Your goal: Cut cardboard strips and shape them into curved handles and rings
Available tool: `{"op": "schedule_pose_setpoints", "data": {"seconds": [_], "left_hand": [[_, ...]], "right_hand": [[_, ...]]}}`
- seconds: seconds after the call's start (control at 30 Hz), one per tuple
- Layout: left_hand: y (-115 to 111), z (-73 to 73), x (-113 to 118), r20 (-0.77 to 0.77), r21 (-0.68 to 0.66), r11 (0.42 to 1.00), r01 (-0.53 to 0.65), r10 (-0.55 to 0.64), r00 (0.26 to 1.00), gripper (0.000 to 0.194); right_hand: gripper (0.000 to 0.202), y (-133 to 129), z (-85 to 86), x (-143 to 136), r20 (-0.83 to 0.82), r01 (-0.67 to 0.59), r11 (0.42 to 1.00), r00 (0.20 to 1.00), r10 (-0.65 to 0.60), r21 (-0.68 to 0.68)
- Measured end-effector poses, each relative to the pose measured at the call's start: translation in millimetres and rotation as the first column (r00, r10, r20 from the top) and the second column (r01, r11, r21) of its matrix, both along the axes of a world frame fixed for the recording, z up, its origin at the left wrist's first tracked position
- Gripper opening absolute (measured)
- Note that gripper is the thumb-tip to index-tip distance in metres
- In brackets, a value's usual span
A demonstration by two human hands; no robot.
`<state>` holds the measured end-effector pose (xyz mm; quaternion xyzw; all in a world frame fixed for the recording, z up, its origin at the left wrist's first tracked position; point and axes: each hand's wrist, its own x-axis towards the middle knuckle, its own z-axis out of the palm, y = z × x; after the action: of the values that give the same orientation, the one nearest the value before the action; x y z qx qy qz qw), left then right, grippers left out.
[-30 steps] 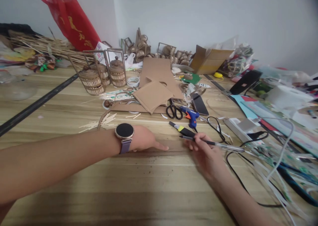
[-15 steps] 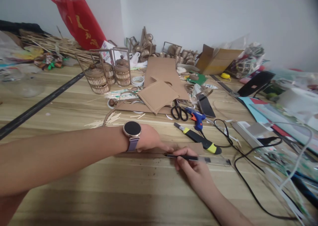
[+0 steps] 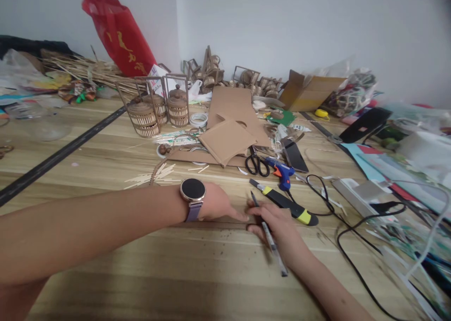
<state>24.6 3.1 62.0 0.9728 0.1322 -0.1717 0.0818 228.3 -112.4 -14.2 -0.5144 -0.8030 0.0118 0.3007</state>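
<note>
My left hand (image 3: 220, 204), with a watch (image 3: 193, 189) on its wrist, lies over a narrow cardboard strip (image 3: 218, 225). Its index finger is stretched along the strip, and the other fingers are partly hidden. Just right of that fingertip, my right hand (image 3: 280, 223) holds a pen (image 3: 270, 243) between thumb and fingers. The pen slants, dark tip up and away from me, clear barrel toward me. My right fingertips are at the strip's right part and cover it. Beyond the right hand lies a yellow-and-black utility knife (image 3: 285, 201).
Black scissors (image 3: 257, 165), a blue glue gun (image 3: 283, 173) and a phone (image 3: 295, 155) lie behind the knife. Cardboard pieces (image 3: 227, 140) are stacked mid-table. Small lantern-like baskets (image 3: 143, 119) stand at back left. A black cable (image 3: 347, 250) curls at right beside a power strip (image 3: 348, 189).
The pen has swung from lying nearly level, tip left, to slanting with its tip away from me. My right hand has turned with it. My left hand still rests on the strip.
</note>
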Motion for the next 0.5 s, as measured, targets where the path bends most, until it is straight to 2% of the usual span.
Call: {"op": "schedule_pose_setpoints", "data": {"seconds": [0.1, 0.23, 0.37, 0.5], "left_hand": [[-3.4, 15.3, 2.4, -0.218, 0.038, 0.996, 0.076, -0.066, 0.974, 0.091], [-4.8, 26.1, 5.7, -0.288, 0.022, 0.997, 0.076, -0.067, 0.955, 0.105], [-7.8, 26.0, 4.0, -0.272, 0.0, 0.999, 0.053, -0.051, 0.961, 0.095], [-12.4, 21.3, -0.2, -0.201, 0.102, 0.994, 0.026, -0.005, 0.98, 0.088]], "right_hand": [[0.021, 1.8, -6.9, 2.3, -0.022, -0.025, 0.998, 0.999, 0.024, -0.058], [0.023, 0.1, -6.4, 3.2, -0.043, -0.03, 0.996, 0.999, 0.026, -0.082], [0.021, 0.7, -6.4, 3.6, -0.072, -0.028, 0.995, 0.997, 0.021, -0.094], [0.018, 2.2, -8.2, 4.6, -0.097, -0.03, 0.995, 0.995, 0.02, -0.099]]}}
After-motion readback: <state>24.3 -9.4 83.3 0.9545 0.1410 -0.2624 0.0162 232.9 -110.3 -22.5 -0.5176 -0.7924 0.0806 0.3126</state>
